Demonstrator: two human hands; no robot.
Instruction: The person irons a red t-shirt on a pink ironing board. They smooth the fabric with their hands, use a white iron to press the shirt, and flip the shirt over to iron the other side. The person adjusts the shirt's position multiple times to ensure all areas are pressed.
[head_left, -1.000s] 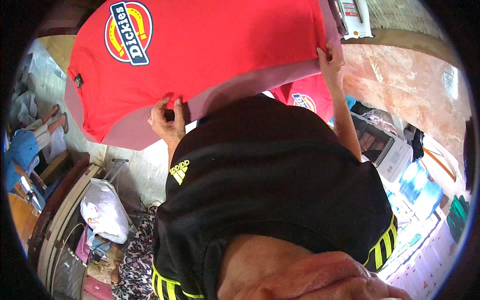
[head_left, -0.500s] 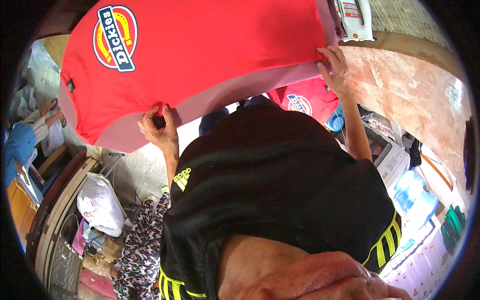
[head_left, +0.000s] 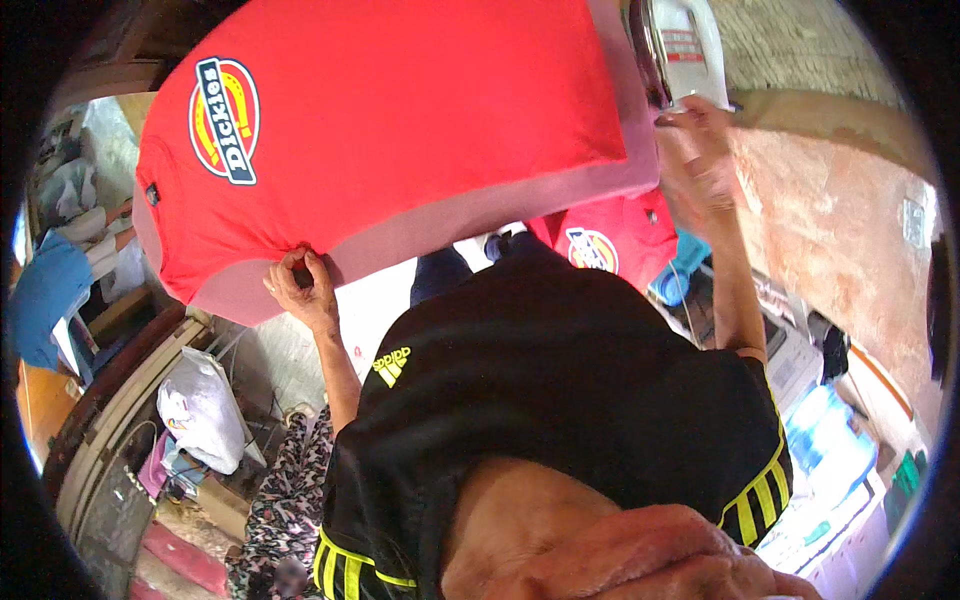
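A red T-shirt (head_left: 420, 100) with a horseshoe-shaped print lies spread over a dull pink padded board (head_left: 520, 196). My left hand (head_left: 305, 290) pinches the shirt's near edge between thumb and finger, left of the middle. At the right end of the board stands a white iron (head_left: 690, 55) with a looped handle and a dark shiny side. My right hand (head_left: 705, 155), off the shirt, is close beside the iron's near end. Motion smears its fingers, so whether they touch the iron cannot be made out.
Another red shirt (head_left: 620, 240) hangs below the board's near edge. A white plastic bag (head_left: 203, 412) sits at lower left, near a person in patterned trousers (head_left: 285, 510). At lower right stands a blue water bottle (head_left: 830, 430). A stone-patterned surface (head_left: 830, 190) lies right.
My right hand has let go of the shirt's right corner and moved up and right to the iron. My left hand still pinches the near edge. The whole view has shifted slightly.
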